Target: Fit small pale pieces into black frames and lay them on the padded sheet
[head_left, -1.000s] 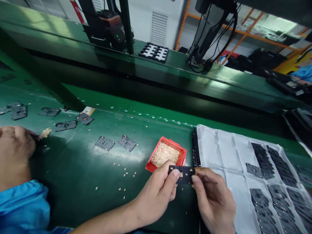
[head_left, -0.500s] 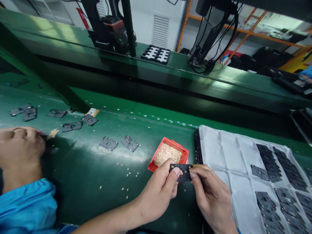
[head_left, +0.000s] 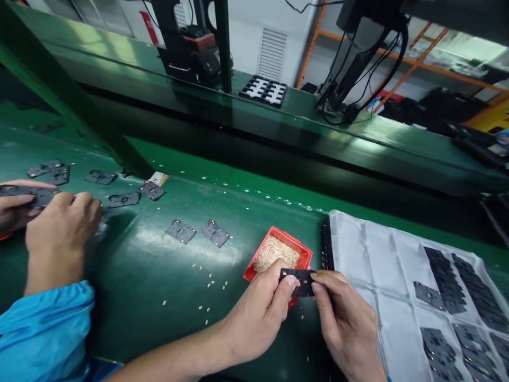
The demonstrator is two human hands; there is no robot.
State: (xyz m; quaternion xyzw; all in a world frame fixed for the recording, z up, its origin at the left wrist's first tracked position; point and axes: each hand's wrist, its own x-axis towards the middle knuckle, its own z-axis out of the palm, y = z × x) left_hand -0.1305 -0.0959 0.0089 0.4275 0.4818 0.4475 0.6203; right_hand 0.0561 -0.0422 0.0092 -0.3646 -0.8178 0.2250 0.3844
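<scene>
A small black plate [head_left: 304, 284] is held between my two hands, over the near edge of a red bin [head_left: 305, 253] of tiny beige pieces [head_left: 277, 253]. My left hand [head_left: 258, 313] grips its left end, thumb on top. The thumb and fingertips of my right hand [head_left: 350, 318] pinch its right end; whether a tiny piece is between them is hidden. To the right lies a white compartment tray [head_left: 352, 246] with rows of black plates [head_left: 443, 276]. Two black plates [head_left: 181, 232] [head_left: 215, 233] lie left of the bin.
At the left, another person's hands [head_left: 59, 233] hold a black plate, near several more plates [head_left: 124, 199] on the green table [head_left: 135, 292]. Tiny beige pieces are scattered in front of me. A green post [head_left: 79, 101] slants across the upper left.
The view has shifted slightly. The plate stays in my hands, a little more tilted. The other person's hand has risen to the right, and a second hand with a plate now shows.
</scene>
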